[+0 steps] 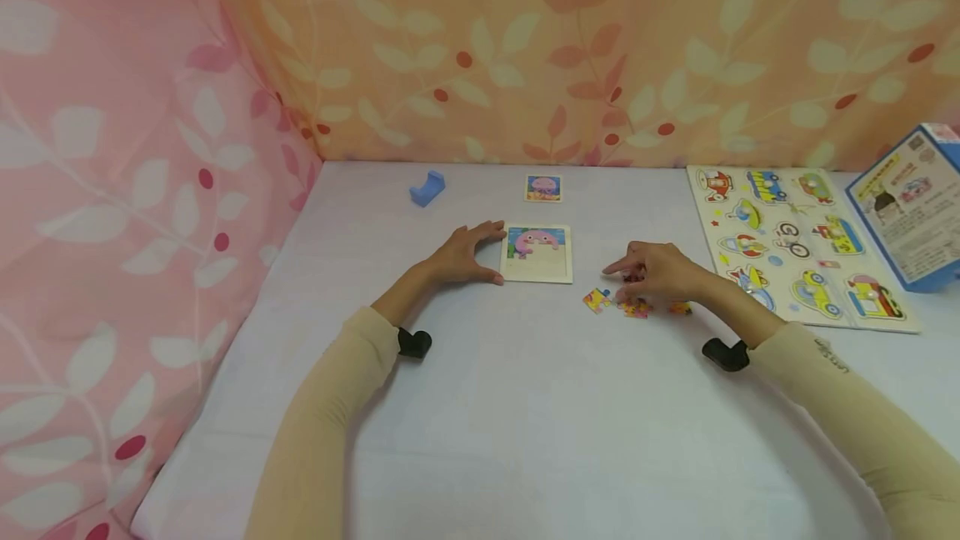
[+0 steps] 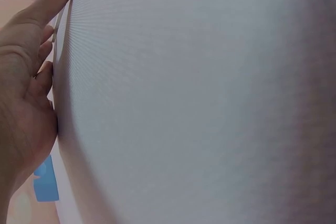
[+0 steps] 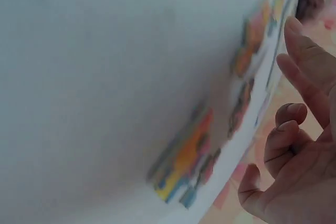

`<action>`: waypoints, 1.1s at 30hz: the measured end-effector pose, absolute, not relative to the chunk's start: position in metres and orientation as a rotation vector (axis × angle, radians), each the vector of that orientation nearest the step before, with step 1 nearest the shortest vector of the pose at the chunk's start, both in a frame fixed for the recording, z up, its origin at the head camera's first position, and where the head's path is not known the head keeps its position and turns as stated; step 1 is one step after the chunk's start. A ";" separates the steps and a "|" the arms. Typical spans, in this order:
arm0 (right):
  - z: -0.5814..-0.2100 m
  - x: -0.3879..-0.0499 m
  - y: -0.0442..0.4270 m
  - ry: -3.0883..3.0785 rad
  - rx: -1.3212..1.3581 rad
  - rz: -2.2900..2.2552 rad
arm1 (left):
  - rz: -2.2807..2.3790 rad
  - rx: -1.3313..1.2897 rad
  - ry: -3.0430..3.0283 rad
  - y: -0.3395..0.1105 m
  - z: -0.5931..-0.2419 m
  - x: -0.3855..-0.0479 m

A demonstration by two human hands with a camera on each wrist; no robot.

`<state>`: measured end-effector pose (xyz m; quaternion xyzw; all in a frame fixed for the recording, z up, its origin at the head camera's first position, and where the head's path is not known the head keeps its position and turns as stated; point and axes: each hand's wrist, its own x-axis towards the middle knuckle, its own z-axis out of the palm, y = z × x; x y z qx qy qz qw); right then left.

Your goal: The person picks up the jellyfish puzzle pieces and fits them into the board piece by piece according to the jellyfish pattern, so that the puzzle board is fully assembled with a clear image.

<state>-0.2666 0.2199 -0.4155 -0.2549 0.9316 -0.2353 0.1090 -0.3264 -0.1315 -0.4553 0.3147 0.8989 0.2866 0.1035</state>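
A square puzzle tray lies on the table, partly filled with a pink octopus picture, its lower part bare. My left hand holds its left side, fingers at the upper corner and thumb at the lower one; the left wrist view shows this hand edge-on. Above loose jigsaw pieces hovers my right hand, index finger stretched out and other fingers bent. An orange-yellow piece lies left of its fingertips, others partly under it. In the right wrist view no piece shows in the hand.
Behind the tray lies a small octopus picture card. A blue plastic holder stands at the back left. At right are a vehicle peg-puzzle board and a blue-edged box. Flowered cloth hangs along the back and left.
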 end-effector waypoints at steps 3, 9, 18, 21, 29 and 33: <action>-0.420 -0.259 0.215 2.821 -0.850 -0.586 | 0.855 0.938 2.641 -0.132 -0.454 -0.325; -0.409 -0.262 0.222 2.949 -0.689 -0.552 | 0.868 0.926 2.622 -0.131 -0.453 -0.324; -0.417 -0.264 0.252 2.884 -0.586 -0.512 | 0.879 0.943 2.616 -0.132 -0.456 -0.326; -0.420 -0.264 0.251 2.899 -0.615 -0.521 | 0.880 0.942 2.615 -0.133 -0.456 -0.325; -0.423 -0.268 0.247 2.920 -0.687 -0.439 | 0.842 0.933 2.600 -0.132 -0.454 -0.323; -0.424 -0.272 0.246 2.940 -0.735 -0.420 | 0.835 0.924 2.582 -0.131 -0.453 -0.324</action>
